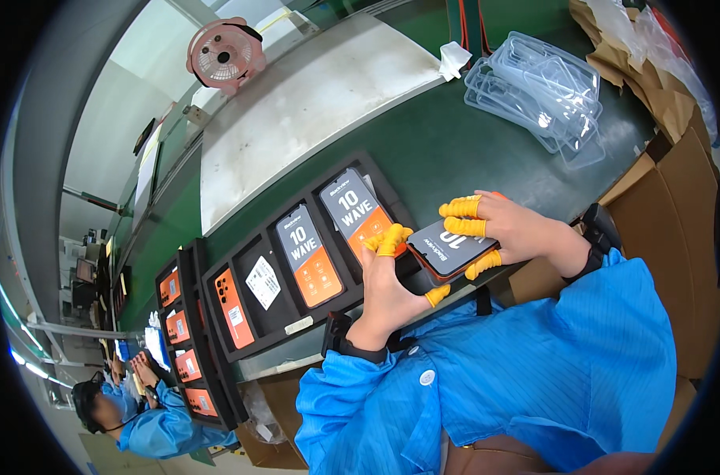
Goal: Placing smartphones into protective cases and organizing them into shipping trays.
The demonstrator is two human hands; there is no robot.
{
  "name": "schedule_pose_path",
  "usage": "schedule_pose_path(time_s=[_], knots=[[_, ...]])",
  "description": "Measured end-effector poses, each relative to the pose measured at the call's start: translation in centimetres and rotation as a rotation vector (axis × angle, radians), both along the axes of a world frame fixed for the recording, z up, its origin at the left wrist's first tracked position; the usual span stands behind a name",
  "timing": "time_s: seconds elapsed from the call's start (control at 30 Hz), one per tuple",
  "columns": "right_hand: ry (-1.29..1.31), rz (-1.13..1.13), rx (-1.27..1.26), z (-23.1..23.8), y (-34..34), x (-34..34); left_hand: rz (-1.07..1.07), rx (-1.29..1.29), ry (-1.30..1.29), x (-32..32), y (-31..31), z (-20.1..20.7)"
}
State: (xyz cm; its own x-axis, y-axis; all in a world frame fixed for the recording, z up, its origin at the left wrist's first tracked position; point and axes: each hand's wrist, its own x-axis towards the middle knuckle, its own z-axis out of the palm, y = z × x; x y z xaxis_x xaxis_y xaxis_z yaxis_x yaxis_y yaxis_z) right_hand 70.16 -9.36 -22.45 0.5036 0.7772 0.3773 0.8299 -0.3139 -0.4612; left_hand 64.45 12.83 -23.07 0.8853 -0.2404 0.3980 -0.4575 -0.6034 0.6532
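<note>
My right hand (514, 229) grips a smartphone (453, 249) by its right side, fingers on top and thumb at the near edge. The phone has a grey printed front film, and orange shows along its lower edge. My left hand (393, 277) spans the phone's left end, fingertips by the far corner and thumb at the near one. Both hands wear yellow ribbed finger cots. Beside my left hand lies a black slotted tray (274, 323). It holds two phones with grey-and-orange fronts (309, 257), an orange phone back (233, 309) and a white label (262, 283).
More black trays (232, 396) with orange phones stand to the left, near a co-worker in blue (158, 423). Clear plastic trays (538, 91) are piled at the far right. A white board (312, 103) and pink fan (224, 57) lie beyond. A cardboard box (669, 214) is right.
</note>
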Motion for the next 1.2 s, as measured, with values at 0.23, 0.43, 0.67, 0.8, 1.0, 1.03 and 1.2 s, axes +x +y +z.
schedule_pose_path(time_s=[0.23, 0.43, 0.67, 0.8, 1.0, 1.03, 1.2], knots=[[0.056, -0.108, 0.211, 1.0, -0.7, 0.4, 0.023, 0.085, 0.042, 0.0, -0.2, -1.7], [-0.096, 0.07, -0.06, 1.2, -1.7, -0.4, 0.046, 0.069, 0.066, -0.3, -0.3, -1.4], [-0.177, -0.054, -0.247, -1.3, -0.3, -1.4, 0.035, 0.036, 0.029, -0.2, -0.6, -1.5], [-0.021, -0.11, -0.28, -2.8, 0.5, -0.6, 0.047, 0.067, 0.052, -0.3, -0.2, -1.6], [0.09, 0.005, -0.15, -1.4, 1.3, 1.5, 0.03, 0.066, 0.004, -0.7, 0.3, -1.1], [0.085, 0.008, -0.148, -1.3, 1.6, 1.5, 0.05, -0.067, 0.004, -0.7, 0.5, -1.4], [-0.154, -0.127, 0.18, -1.4, 4.2, 0.2, 0.002, -0.435, 0.321, -1.7, 0.3, -0.6]])
